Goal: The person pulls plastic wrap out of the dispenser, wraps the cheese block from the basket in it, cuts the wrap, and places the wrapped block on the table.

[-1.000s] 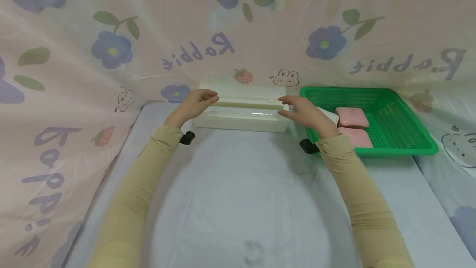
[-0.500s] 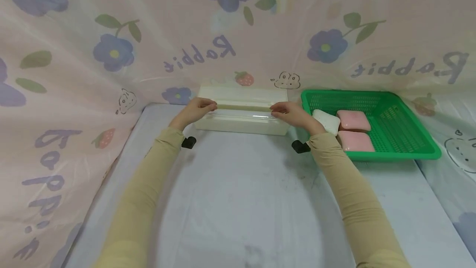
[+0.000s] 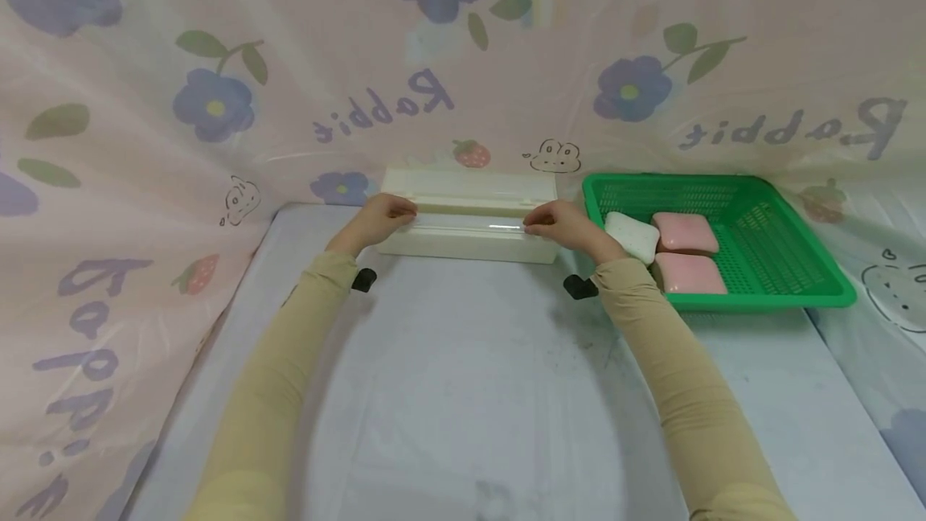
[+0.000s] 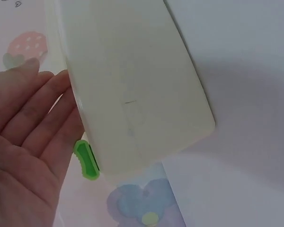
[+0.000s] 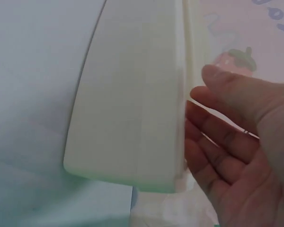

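A long cream-coloured box (image 3: 467, 248) stands at the back of the table, with a raised pale panel (image 3: 469, 182) behind and a clear, glossy strip (image 3: 470, 223) along its upper front. My left hand (image 3: 376, 222) is at the box's left end. Its fingertips touch the upper edge, and the thumb stands apart in the left wrist view. At the other end, my right hand (image 3: 567, 227) touches the same edge with slightly bent fingers; its thumb is near the index finger. A green clip (image 4: 86, 160) shows beside the left fingers. The box's inside is mostly hidden.
To the right is a green perforated basket (image 3: 788, 298) with a white rounded block (image 3: 633, 237) and two pink rounded blocks (image 3: 683, 233). White covering lies over the table (image 3: 463, 392); a patterned curtain (image 3: 506, 87) rises behind the box and at both sides.
Both hands have come down onto the box's upper edge, the right hand also moving left. Their fingertips have drawn together. Over the last half second they barely move.
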A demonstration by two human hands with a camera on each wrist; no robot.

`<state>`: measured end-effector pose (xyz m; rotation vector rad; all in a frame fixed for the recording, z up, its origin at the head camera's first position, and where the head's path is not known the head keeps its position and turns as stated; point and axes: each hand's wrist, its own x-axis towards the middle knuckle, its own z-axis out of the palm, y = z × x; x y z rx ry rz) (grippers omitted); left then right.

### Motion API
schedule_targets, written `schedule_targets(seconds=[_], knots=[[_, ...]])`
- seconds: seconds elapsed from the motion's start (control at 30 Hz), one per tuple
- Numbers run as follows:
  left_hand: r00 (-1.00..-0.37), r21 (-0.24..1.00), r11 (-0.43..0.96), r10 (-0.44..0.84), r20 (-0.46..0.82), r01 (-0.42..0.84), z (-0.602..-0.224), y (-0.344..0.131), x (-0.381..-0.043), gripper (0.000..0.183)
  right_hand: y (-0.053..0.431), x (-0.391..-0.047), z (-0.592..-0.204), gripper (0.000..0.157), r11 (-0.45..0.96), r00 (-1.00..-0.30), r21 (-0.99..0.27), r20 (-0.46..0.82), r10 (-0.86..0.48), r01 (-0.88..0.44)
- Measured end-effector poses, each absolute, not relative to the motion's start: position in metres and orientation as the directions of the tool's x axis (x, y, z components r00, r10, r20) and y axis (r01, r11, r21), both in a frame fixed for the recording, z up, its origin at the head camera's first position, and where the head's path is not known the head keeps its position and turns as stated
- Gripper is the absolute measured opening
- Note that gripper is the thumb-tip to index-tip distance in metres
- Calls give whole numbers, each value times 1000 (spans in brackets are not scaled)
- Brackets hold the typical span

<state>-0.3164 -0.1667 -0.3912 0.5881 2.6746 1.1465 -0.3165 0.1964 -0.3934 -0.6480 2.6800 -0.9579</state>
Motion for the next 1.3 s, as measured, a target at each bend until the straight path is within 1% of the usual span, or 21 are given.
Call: schedule_targets(seconds=[0.13,0.43,0.67,0.83,1.07,1.3], knots=[[-902,698,651,432,-20,296,-391,-166,-318,35,196,-318,-394,25,702,-880,-626,-53,-471,-338],[-915,720,648,402,-47,248,-391,-170,-317,33,194,-322,-397,23,719,-886,-606,-52,-461,-338],[-920,732,650,383,-86,202,-391,-170,-318,24,190,-322,-396,21,740,-894,-598,-84,-439,-308],[-920,730,651,383,-82,205,-391,-169,-321,19,190,-324,-397,19,753,-900,-592,-101,-424,-288],[-918,728,653,387,-84,208,-391,-169,-325,18,190,-327,-400,19,740,-898,-601,-80,-432,-302],[-925,738,652,366,-105,174,-393,-169,-328,18,189,-325,-401,16,715,-893,-605,-14,-449,-350]])
